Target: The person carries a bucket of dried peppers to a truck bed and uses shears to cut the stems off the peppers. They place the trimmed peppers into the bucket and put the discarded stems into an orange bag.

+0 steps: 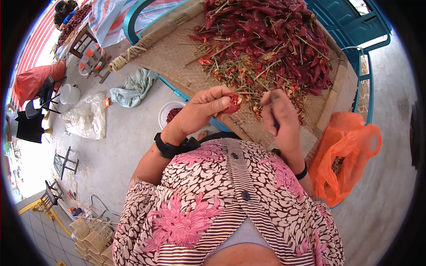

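My left hand [206,107] is closed on a red chili pepper [234,103], its cut, pale end facing my other hand. Just to the right, my right hand [280,114] is closed round a small dark blue tool [276,124], mostly hidden by the fingers; a gap separates it from the pepper. Beyond both hands, a large heap of dark red dried chilies [270,40] lies on a woven mat [173,60]. Loose stems and orange-red scraps [239,75] lie scattered along the near side of the heap.
A white basin [163,116] with red chilies stands on the floor left of the mat. An orange plastic bag [355,137] hangs open at the right. Green cloth [134,88], clear plastic [86,116] and stools are at the left. Another person [64,12] is at the far left.
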A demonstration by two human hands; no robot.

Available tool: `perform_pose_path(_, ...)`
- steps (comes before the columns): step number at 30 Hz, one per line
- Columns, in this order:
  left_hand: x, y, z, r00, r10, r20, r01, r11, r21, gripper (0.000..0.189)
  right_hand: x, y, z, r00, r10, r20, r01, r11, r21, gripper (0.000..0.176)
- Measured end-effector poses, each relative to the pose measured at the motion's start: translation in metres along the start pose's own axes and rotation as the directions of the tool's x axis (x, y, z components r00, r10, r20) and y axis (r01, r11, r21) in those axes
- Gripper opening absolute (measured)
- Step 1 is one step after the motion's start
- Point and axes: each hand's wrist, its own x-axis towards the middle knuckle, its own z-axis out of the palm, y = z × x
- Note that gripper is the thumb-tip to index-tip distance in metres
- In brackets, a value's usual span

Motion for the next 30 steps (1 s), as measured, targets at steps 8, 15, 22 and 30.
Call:
perform_pose_path(8,0.005,0.0,0.002,1.0,0.012,-0.005,-0.012,1.0,-0.017,0.018,0.004,-0.006,0.018,0.984,-0.164,0.067,0.165,0.707,-0.688,0.034)
perform_pose_path(15,0.002,0.003,0.005,0.996,-0.017,-0.093,0.022,0.998,0.057,0.018,0.011,-0.006,0.018,0.926,-0.347,0.152,0.306,0.451,-0.838,0.033)
perform_pose_path(22,0.002,-0.003,0.006,0.997,0.028,-0.071,-0.02,0.994,0.108,0.024,0.013,0.007,0.014,0.923,-0.364,0.123,0.316,0.536,-0.783,0.026)
perform_pose_path(30,-0.024,0.011,-0.009,0.991,-0.128,-0.027,0.129,0.93,0.345,0.023,0.016,0.002,-0.022,0.982,0.18,-0.055,-0.139,0.888,0.437,0.03)
